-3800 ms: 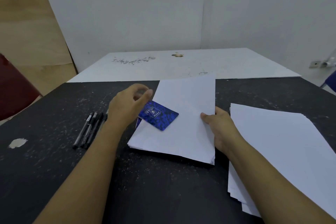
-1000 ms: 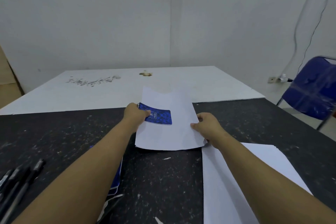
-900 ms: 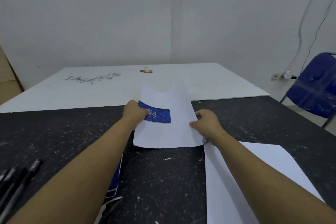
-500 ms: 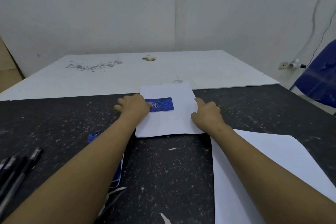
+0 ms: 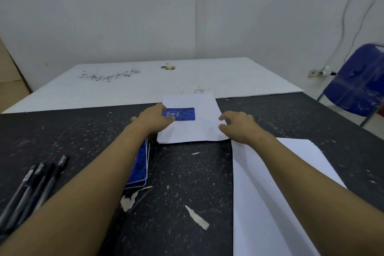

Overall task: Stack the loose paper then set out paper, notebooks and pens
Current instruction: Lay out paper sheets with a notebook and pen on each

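Both hands are out at the far middle of the black table (image 5: 187, 176), one on each side of a small paper stack (image 5: 193, 132). Left hand (image 5: 152, 119) lies flat and relaxed over the left end of a blue notebook (image 5: 184, 114) that sits on top of that stack. Right hand (image 5: 239, 127) has its fingers spread and loosely bent, gripping nothing, with the thumb just touching the stack's right edge.

The notebook cover has a dark blue pattern and a label with a small emblem and a line of print, but the writing is too small to read. More blue notebooks (image 5: 140, 164) lie piled under the left forearm. Black pens (image 5: 33, 187) lie side by side at the near left; their barrel labels are unreadable too. A larger paper pile (image 5: 276, 193) fills the near right.

White flecks speckle the tabletop, and two torn paper scraps (image 5: 197, 217) lie near the middle. Beyond it is a white board (image 5: 228, 77) marked with dark specks and a brown stain (image 5: 168, 67). Behind are plain white walls meeting in a corner, with a blue chair (image 5: 357, 81) at the right, a wall socket (image 5: 311, 72) with a cable running up, and a wooden panel (image 5: 8, 81) at the far left.
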